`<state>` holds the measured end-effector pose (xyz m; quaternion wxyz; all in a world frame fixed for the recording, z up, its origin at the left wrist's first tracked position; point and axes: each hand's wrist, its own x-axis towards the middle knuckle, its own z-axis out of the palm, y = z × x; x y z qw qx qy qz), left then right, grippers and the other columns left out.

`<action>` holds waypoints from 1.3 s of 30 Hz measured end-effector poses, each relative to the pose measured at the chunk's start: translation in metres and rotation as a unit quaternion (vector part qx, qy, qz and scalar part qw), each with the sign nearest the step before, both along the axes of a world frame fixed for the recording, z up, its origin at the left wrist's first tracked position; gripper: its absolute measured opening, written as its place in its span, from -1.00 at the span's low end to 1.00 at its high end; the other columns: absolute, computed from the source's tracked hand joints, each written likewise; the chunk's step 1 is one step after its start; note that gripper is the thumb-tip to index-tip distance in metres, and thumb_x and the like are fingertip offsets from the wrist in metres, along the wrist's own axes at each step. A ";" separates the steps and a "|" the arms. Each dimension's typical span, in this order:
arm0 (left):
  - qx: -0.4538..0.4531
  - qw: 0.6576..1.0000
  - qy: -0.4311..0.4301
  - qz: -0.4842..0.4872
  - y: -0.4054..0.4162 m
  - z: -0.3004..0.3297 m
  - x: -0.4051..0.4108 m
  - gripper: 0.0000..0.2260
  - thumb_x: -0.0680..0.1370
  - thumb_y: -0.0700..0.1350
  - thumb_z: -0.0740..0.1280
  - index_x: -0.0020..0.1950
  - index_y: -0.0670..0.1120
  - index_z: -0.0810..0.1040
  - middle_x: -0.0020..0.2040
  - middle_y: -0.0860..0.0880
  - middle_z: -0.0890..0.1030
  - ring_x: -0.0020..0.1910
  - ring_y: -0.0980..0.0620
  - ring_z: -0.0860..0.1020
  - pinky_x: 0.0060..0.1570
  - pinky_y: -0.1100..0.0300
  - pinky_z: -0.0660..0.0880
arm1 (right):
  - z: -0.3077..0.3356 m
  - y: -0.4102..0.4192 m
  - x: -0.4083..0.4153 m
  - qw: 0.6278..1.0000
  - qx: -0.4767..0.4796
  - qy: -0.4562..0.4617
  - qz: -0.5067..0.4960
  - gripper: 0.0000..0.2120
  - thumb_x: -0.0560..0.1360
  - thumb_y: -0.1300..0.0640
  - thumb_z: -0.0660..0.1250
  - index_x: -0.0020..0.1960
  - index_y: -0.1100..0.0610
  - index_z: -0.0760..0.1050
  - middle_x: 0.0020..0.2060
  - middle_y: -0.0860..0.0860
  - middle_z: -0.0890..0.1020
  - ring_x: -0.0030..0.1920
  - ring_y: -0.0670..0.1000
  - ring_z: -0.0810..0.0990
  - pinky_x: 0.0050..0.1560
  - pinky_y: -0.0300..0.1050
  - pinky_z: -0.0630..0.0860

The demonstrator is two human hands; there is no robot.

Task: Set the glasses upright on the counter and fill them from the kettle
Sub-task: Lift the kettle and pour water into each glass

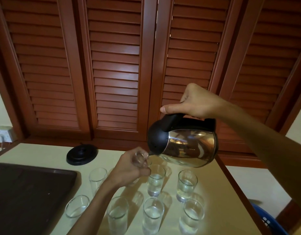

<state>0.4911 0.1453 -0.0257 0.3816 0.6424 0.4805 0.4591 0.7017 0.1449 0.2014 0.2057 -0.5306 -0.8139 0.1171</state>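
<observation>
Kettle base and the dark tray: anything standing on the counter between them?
Nothing. In the head view, only bare counter lies between the kettle base and the tray. The nearest glass stands to the tray's right, nearer the camera than the base.

Kettle (188, 146): polished mirror-bright metal body, matt black plastic lid and handle. Glasses (155, 179): clear smooth glass. Kettle base (82, 154): glossy black plastic. Tray (31, 192): dark, matt. Counter (222, 192): smooth pale laminate look. Louvred doors (116, 65): reddish varnished wood, slight sheen.

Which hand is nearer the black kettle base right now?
Left. The left hand holds a glass just right of the kettle base; the right hand grips the kettle handle, farther right.
</observation>
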 end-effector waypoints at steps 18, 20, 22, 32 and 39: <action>0.022 0.996 -0.078 0.032 -0.006 0.031 -0.006 -0.60 0.24 -0.07 0.62 -0.02 -0.13 0.59 -0.12 -0.06 0.71 -0.10 -0.02 0.68 -0.13 0.06 0.60 | -0.049 -0.005 0.036 0.942 -0.036 0.334 -0.012 -0.45 0.45 -0.16 0.49 -0.59 0.10 0.46 -0.63 0.01 0.39 -0.65 0.02 0.29 -0.54 -0.15 0.25; -0.001 0.996 -0.088 0.028 -0.003 0.025 -0.010 -0.57 0.22 -0.01 0.62 -0.01 -0.12 0.58 -0.04 -0.12 0.70 -0.05 -0.10 0.68 -0.04 -0.09 0.64 | -0.057 -0.005 0.038 0.933 -0.050 0.356 -0.025 -0.45 0.43 -0.18 0.48 -0.60 0.09 0.47 -0.64 0.01 0.38 -0.65 0.03 0.28 -0.56 -0.16 0.25; -0.018 0.994 -0.111 0.013 -0.001 0.019 -0.013 -0.60 0.23 -0.06 0.62 -0.01 -0.09 0.58 -0.05 -0.12 0.68 -0.03 -0.12 0.65 0.04 -0.14 0.61 | -0.065 -0.006 0.041 0.921 -0.071 0.382 -0.025 -0.47 0.39 -0.22 0.48 -0.58 0.09 0.48 -0.62 0.01 0.38 -0.64 0.02 0.28 -0.55 -0.17 0.25; -0.008 0.998 0.026 0.060 0.013 -0.007 -0.017 -0.49 0.13 0.04 0.73 -0.09 -0.11 0.60 -0.11 -0.06 0.75 -0.07 0.01 0.73 0.08 -0.01 0.63 | -0.092 -0.002 0.064 0.881 -0.093 0.463 -0.014 -0.37 0.18 -0.40 0.57 -0.40 0.15 0.44 -0.59 0.02 0.37 -0.63 0.01 0.30 -0.57 -0.20 0.27; -0.058 0.987 0.105 0.106 0.021 -0.033 -0.018 -0.50 0.18 -0.08 0.74 -0.04 -0.11 0.57 -0.10 0.01 0.70 -0.18 0.07 0.64 -0.18 0.34 0.51 | -0.100 -0.001 0.070 0.881 -0.103 0.462 -0.017 -0.33 0.11 -0.47 0.56 -0.51 0.08 0.36 -0.65 0.01 0.35 -0.67 0.01 0.29 -0.56 -0.21 0.28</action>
